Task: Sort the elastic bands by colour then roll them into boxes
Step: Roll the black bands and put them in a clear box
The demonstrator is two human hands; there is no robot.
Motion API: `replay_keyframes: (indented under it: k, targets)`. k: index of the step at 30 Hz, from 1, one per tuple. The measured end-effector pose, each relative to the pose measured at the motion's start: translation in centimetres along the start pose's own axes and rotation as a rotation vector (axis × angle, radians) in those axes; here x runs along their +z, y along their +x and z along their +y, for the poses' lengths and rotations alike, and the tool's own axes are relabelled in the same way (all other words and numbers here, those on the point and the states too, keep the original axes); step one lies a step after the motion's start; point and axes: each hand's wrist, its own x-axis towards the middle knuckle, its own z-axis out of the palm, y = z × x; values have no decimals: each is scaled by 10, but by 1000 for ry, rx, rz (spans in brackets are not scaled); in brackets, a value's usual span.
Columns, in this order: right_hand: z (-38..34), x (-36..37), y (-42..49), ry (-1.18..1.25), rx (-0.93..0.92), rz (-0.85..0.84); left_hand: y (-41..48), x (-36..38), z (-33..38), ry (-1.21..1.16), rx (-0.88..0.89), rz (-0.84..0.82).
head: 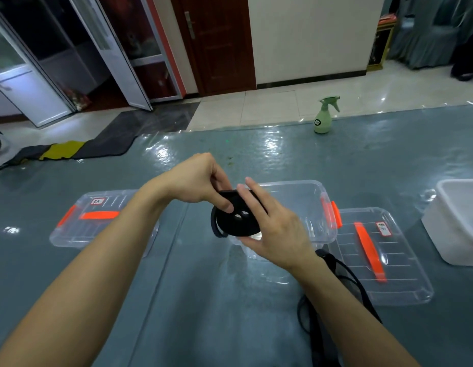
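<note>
Elastic band (pixel 239 221), black and rolled into a disc, is hanging over the clear box (pixel 313 198), my left hand (pixel 198 181) pinching its 10 o'clock edge and my right hand (pixel 275 230) cupping it from 4 o'clock.

Black being shown by elastic band roll (pixel 240 226); clear lid (pixel 405 274) being crossed by orange handle (pixel 369 252); spray bottle (pixel 323 120) pale green; tabletop (pixel 203 287) grey-blue.
</note>
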Motion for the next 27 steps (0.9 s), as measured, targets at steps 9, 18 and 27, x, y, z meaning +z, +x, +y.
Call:
replay_keyframes:
  k: [9, 18, 27]
  targets:
    - [5, 4, -9, 14, 154, 259, -22, 21, -37, 21, -58, -92]
    - [24, -17, -29, -72, 255, 306, -44, 76, -78, -120, -124, 399]
    - [13, -20, -39, -98, 243, 289, -49, 56, -85, 300, -104, 911]
